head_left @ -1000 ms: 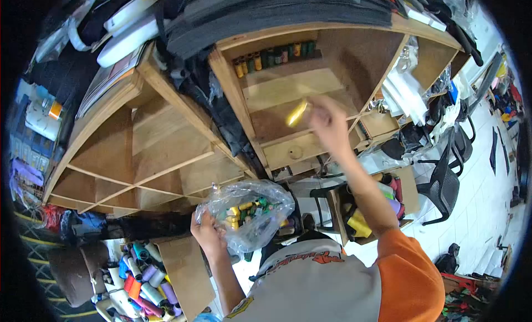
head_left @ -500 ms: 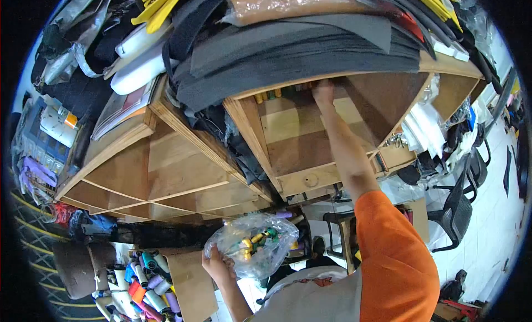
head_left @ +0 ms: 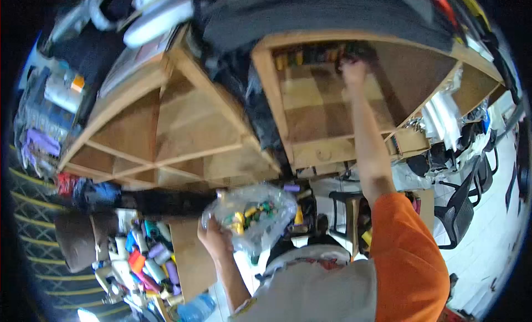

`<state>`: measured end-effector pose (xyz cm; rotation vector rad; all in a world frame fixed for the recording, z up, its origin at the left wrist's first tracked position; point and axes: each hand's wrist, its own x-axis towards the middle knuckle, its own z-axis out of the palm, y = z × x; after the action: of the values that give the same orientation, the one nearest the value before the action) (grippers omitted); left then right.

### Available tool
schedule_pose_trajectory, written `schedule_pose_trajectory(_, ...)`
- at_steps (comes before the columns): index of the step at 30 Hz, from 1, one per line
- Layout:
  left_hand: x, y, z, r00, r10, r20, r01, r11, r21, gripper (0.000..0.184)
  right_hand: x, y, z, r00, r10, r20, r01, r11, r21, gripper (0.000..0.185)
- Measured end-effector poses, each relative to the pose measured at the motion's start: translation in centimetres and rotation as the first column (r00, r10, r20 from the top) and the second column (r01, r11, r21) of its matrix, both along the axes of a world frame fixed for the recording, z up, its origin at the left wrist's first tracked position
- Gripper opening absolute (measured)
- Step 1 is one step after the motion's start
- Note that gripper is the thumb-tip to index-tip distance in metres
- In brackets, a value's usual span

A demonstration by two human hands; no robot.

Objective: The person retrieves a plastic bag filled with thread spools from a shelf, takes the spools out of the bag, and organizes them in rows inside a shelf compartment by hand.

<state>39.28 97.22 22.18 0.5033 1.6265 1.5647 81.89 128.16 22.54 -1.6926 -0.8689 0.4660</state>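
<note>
My left hand [head_left: 216, 239] is closed on the edge of a clear plastic bag [head_left: 277, 233], held at waist height. Small yellow and green pieces [head_left: 249, 218], which look like thread spools, lie inside it. My right hand [head_left: 354, 72] reaches deep into a wooden shelf compartment [head_left: 327, 122], close to a row of small yellow and dark spools [head_left: 302, 57] along its back. Its fingers are curled and blurred around something dark that I cannot make out.
Dark grey sheets [head_left: 310, 17] are stacked above the compartment. Another wooden shelf unit [head_left: 194, 117] stands left. A cardboard box [head_left: 191, 255] is beside colourful thread cones [head_left: 149, 261] at lower left. A black chair [head_left: 463, 216] and white packets [head_left: 443, 119] are on the right.
The view has shifted, so the shelves appear farther right and the bag higher. My right hand now shows more fully within the compartment, with something dark at its fingers. My left hand still holds the bag.
</note>
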Motion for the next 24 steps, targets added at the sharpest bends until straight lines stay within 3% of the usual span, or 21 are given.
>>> schedule_pose_trajectory(1, -0.2, -0.1, -0.2, 1.0, -0.016, -0.025, 0.017, 1.0, 0.02, 0.007, -0.3, -1.6, -0.1, 0.936, 0.128, -0.327, -0.067, 0.979, 0.193, 0.029)
schedule_pose_trajectory(3, -0.1, -0.2, 0.9, 1.0, -0.009, 0.004, 0.009, 1.0, -0.002, 0.009, -2.9, -8.9, 2.5, 0.651, 0.665, -0.367, -0.457, 0.729, 0.51, 0.025)
schedule_pose_trajectory(5, 0.3, -0.7, 2.3, 1.0, -0.013, 0.014, 0.014, 0.999, -0.029, 0.01, -7.0, -16.5, 2.7, 0.441, 0.832, -0.338, -0.702, 0.554, 0.448, 0.028)
schedule_pose_trajectory(7, 0.7, 0.0, 2.4, 0.999, -0.046, 0.028, 0.046, 0.999, -0.002, 0.01, -11.6, -21.8, 3.3, 0.043, 0.905, -0.422, -0.937, 0.183, 0.296, 0.032)
schedule_pose_trajectory(8, 0.4, -0.2, 2.1, 0.998, -0.064, 0.029, 0.064, 0.998, 0.005, 0.011, -14.7, -23.6, 2.1, -0.075, 0.905, -0.418, -0.958, 0.051, 0.281, 0.029)
schedule_pose_trajectory(9, 0.2, -0.6, 1.8, 0.996, -0.086, 0.027, 0.086, 0.996, 0.006, 0.011, -17.8, -24.4, 0.6, -0.113, 0.949, -0.296, -0.991, -0.086, 0.102, 0.029)
schedule_pose_trajectory(11, 1.1, -0.7, 2.7, 0.991, -0.131, 0.022, 0.131, 0.991, 0.005, 0.01, -23.7, -26.1, -5.5, -0.01, 0.999, 0.041, -0.998, -0.007, -0.055, 0.025)
schedule_pose_trajectory(13, 1.9, -1.1, 3.2, 0.984, -0.18, 0.002, 0.18, 0.983, 0.02, 0.009, -28.1, -26.6, -11.2, 0.102, 0.977, 0.186, -0.91, 0.167, -0.378, 0.021)
schedule_pose_trajectory(16, 2.1, -1.8, 3.3, 0.968, -0.24, 0.078, 0.236, 0.97, 0.056, 0.009, -30.5, -27.0, -15.1, 0.12, 0.902, 0.415, -0.71, 0.37, -0.599, 0.017)
schedule_pose_trajectory(19, 2.3, -2.2, 3.3, 0.959, -0.268, 0.088, 0.262, 0.962, 0.076, 0.008, -30.8, -27.4, -17.3, 0.334, 0.875, 0.35, -0.739, 0.474, -0.479, 0.018)
schedule_pose_trajectory(23, 2.6, -2.9, 2.9, 0.952, -0.287, 0.107, 0.279, 0.957, 0.085, 0.008, -30.4, -28.0, -21.0, 0.182, 0.87, 0.458, -0.721, 0.434, -0.54, 0.021)
schedule_pose_trajectory(24, 2.6, -3.0, 2.9, 0.951, -0.286, 0.115, 0.277, 0.957, 0.089, 0.008, -29.6, -28.6, -17.0, 0.132, 0.93, 0.342, -0.695, 0.333, -0.638, 0.019)
